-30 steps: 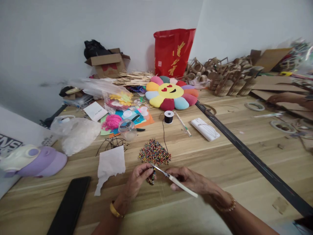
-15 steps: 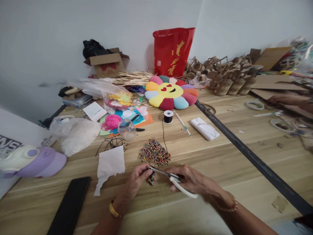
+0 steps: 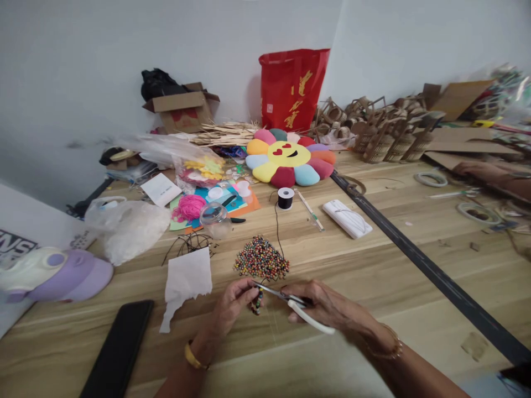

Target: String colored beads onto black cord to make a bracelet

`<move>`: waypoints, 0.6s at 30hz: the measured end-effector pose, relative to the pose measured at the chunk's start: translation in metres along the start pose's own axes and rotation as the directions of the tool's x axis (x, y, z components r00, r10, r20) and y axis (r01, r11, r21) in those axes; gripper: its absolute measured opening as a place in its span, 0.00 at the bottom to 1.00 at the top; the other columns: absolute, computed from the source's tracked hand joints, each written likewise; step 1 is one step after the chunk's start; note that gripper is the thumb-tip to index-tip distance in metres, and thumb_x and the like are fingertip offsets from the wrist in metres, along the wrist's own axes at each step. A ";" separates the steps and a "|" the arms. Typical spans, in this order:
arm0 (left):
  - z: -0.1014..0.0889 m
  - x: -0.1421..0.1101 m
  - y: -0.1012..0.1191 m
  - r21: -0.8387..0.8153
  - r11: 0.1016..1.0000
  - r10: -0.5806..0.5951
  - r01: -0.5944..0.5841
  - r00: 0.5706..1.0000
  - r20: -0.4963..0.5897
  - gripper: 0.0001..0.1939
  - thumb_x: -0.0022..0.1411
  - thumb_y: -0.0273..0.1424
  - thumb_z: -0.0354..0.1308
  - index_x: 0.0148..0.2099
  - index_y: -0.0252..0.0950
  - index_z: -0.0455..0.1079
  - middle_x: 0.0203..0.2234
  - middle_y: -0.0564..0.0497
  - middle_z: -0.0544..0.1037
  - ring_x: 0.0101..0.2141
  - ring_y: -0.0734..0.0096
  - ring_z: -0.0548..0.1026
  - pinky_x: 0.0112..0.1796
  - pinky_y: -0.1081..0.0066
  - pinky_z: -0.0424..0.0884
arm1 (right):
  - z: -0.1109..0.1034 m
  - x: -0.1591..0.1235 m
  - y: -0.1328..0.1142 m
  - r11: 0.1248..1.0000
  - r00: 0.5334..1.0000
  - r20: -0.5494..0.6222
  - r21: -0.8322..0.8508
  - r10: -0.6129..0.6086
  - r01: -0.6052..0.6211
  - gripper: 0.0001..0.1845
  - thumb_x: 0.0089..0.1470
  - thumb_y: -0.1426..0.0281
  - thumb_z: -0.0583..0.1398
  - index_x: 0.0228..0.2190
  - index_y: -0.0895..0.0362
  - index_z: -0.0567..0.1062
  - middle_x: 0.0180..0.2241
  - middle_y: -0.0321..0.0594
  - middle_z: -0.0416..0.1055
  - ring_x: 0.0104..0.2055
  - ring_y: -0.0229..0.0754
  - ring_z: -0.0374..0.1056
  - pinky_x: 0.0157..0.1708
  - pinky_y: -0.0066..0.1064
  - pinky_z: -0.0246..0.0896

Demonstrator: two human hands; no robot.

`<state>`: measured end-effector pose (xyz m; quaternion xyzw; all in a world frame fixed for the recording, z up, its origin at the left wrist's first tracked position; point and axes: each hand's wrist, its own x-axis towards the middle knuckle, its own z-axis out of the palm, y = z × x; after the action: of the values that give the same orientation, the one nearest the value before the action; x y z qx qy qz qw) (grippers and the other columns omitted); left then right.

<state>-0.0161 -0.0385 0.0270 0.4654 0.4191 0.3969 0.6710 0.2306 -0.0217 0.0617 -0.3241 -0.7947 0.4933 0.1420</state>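
Observation:
My left hand [image 3: 234, 304] is closed in a pinch on a short string of coloured beads [image 3: 258, 302] that hangs just below its fingertips. My right hand [image 3: 327, 307] grips white-handled scissors [image 3: 296, 309], whose metal blades point left and meet my left fingertips at the beads. Just beyond both hands lies a heap of small multicoloured beads [image 3: 261, 258] on the wooden table [image 3: 373, 276]. A black thread runs from the heap up to a black thread spool [image 3: 286, 198].
A torn white paper [image 3: 186, 282] and a black phone [image 3: 118, 348] lie to the left. A clear jar [image 3: 215, 216], pink yarn [image 3: 189, 206], a flower cushion [image 3: 288, 157], a white box [image 3: 347, 218] and a red bag [image 3: 292, 88] stand farther back. Another person's hand [image 3: 481, 170] rests at the far right.
The scissors' handles have spread apart in my right hand, and the blades have stayed at my left fingertips. The beads and my left hand have barely moved.

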 end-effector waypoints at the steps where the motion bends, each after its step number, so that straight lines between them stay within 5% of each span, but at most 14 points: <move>1: 0.000 0.000 0.000 0.002 1.000 0.002 -0.002 1.000 0.001 0.20 0.53 0.45 0.65 0.32 0.31 0.72 0.22 0.51 0.75 0.23 0.75 0.70 0.26 0.76 0.69 | 0.000 0.000 -0.001 1.000 1.000 0.000 0.000 -0.001 0.001 0.14 0.56 0.61 0.61 0.40 0.57 0.76 0.25 0.31 0.64 0.25 0.33 0.53 0.25 0.22 0.49; 18: 0.002 0.000 0.007 0.040 0.999 0.004 -0.003 0.999 -0.034 0.20 0.52 0.46 0.65 0.30 0.31 0.72 0.20 0.50 0.75 0.22 0.73 0.70 0.26 0.75 0.67 | 0.011 -0.002 -0.003 0.996 0.998 -0.042 -0.083 -0.043 0.039 0.12 0.60 0.63 0.58 0.41 0.57 0.74 0.24 0.32 0.67 0.22 0.32 0.55 0.24 0.23 0.50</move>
<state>-0.0154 -0.0369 0.0342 0.4728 0.4375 0.3975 0.6534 0.2252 -0.0317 0.0594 -0.3241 -0.8175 0.4498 0.1559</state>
